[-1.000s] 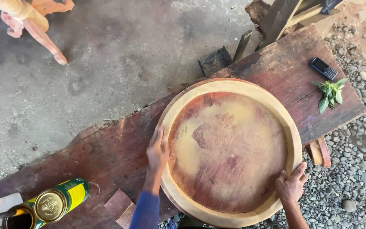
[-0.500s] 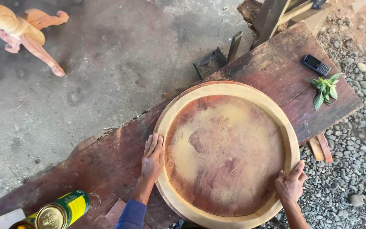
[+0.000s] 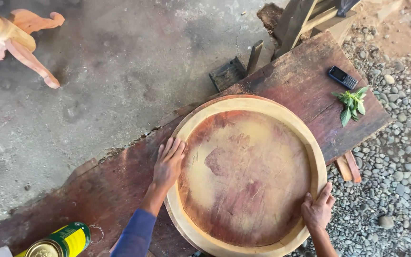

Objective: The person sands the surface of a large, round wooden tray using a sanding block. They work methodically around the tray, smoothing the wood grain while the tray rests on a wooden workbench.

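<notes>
We stand at the near edge of the plank point(image 3: 96, 190), and everything is placed from the tray point(image 3: 249, 173), the wide round wooden dish lying flat on that plank with its pale rim up. Nearest us, at the tray's lower right rim, our right hand point(image 3: 318, 212) lies with fingers spread over the edge, pressing rather than clenched. On the tray's left rim our left hand point(image 3: 168, 164) lies flat and open, fingers pointing away from us, palm on the pale wood. So the tray sits between the hands, slightly ahead of us; being nearly round, it has no marked long axis, and both hands touch it, the right one lower on the rim. Left of the tray, at the near edge, lies a yellow can point(image 3: 58, 242). Beyond the tray to the right lie a leaf sprig point(image 3: 350, 102) and a phone point(image 3: 342, 77). Far left of the tray, on the concrete, stands a carved figure point(image 3: 13, 40).
</notes>
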